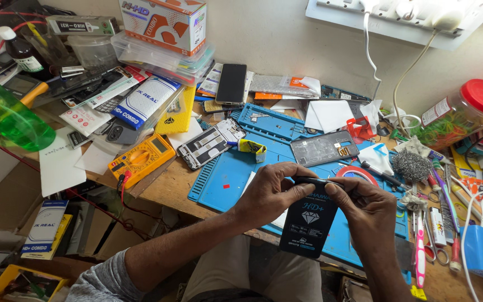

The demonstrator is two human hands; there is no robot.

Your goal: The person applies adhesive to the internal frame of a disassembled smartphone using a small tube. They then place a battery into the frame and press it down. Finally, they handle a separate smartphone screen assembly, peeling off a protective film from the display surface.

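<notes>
While both hands meet over blue mat (225, 179), thin dark phone part (314, 182) lies between them, long axis left-right. Left hand (272, 193) fingers pinched on left end; right hand (367, 210) fingers clamped on right end, probably. Black packet (307, 223) hangs beneath.

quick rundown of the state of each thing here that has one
left hand: gripping the dark phone part
right hand: gripping its other end
dark phone part: held edge-on above the blue mat
black phone: screen dark
yellow multimeter: lying flat
red-lidded jar: lid on
</notes>
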